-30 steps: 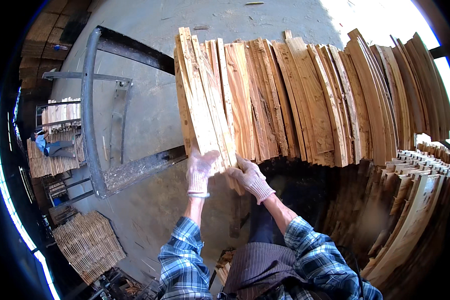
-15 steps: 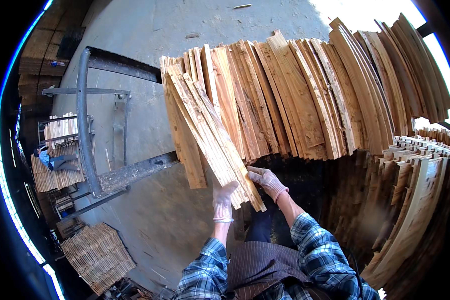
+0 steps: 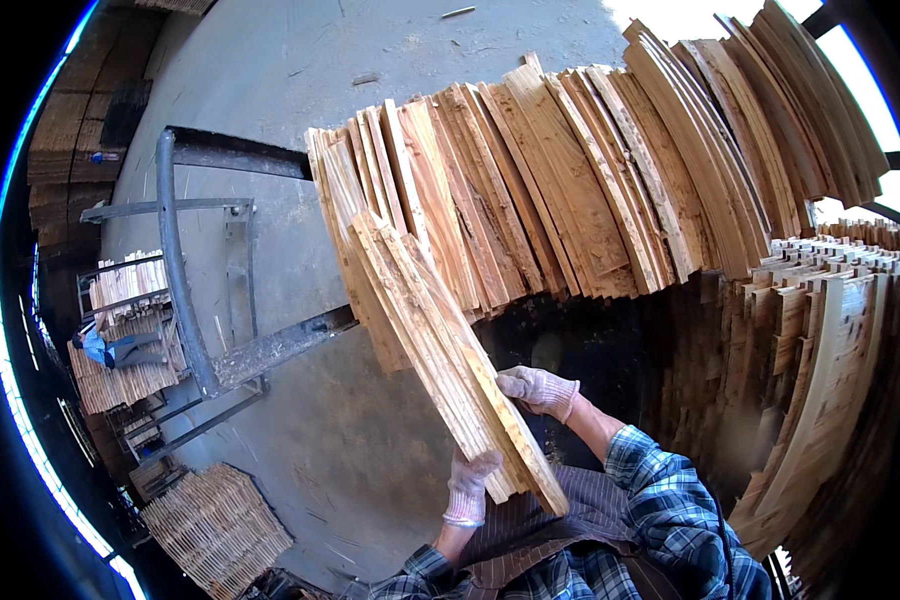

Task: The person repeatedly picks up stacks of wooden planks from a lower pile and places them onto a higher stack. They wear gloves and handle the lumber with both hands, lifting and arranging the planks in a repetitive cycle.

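A bundle of several narrow wooden boards (image 3: 435,350) slants between my gloved hands, its far end over the left end of a long row of upright boards (image 3: 570,170). My left hand (image 3: 468,487) is closed round the bundle's left side near its close end, the fingers partly under the wood. Against the right edge, my right hand (image 3: 538,389) grips the outermost board, which stands slightly apart from the others. The close end of the bundle hangs above my striped apron (image 3: 570,490).
A metal frame (image 3: 185,270) supports the row and juts out to the left. At the right rises a tall stack of boards (image 3: 820,370). A slatted wood pile (image 3: 215,530) sits on the floor at lower left. Another person (image 3: 115,350) is far left beside stacked wood.
The bundle has come closer to my body, sliding back off the row. Both hands have moved with it, the left one nearer my apron. The view has shifted slightly.
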The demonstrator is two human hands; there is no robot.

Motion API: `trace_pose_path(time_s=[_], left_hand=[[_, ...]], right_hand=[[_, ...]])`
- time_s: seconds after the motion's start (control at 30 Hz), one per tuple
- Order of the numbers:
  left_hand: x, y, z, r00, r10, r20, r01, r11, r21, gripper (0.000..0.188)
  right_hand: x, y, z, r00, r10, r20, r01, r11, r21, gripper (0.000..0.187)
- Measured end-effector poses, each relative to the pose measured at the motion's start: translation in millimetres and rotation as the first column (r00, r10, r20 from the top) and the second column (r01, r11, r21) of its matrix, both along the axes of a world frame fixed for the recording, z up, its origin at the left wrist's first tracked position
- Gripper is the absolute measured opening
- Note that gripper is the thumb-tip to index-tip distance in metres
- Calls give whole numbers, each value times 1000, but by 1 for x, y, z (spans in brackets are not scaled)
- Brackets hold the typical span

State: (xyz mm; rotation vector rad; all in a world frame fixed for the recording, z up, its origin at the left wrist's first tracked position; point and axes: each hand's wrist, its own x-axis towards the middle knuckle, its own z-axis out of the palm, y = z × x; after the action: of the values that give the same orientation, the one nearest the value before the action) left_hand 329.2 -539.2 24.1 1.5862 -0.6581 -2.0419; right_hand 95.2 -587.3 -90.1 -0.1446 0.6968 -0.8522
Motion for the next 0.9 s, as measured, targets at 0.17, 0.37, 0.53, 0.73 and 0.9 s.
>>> trace_pose_path(time_s=[0.17,0.37,0.53,0.73,0.9], left_hand=[[-58,16,51,870,-270,413,298,955,-4,48],[-37,59,36,963,-267,-40,267,964,-12,49],[-95,55,104,711,-549,439,701,598,-389,59],[-276,123,225,774,-601,202,508,398,-764,72],[-386,262,238,631,-759,160,288,38,-957,56]], right_hand=[[15,-14,24,810,-516,279,444,850,283,47],[-23,17,81,857,-513,54,515,845,-148,52],[-124,86,187,757,-652,-40,539,658,-526,87],[-209,285,345,320,-884,-341,443,458,-771,106],[-242,483,429,160,-982,-96,494,164,-854,105]])
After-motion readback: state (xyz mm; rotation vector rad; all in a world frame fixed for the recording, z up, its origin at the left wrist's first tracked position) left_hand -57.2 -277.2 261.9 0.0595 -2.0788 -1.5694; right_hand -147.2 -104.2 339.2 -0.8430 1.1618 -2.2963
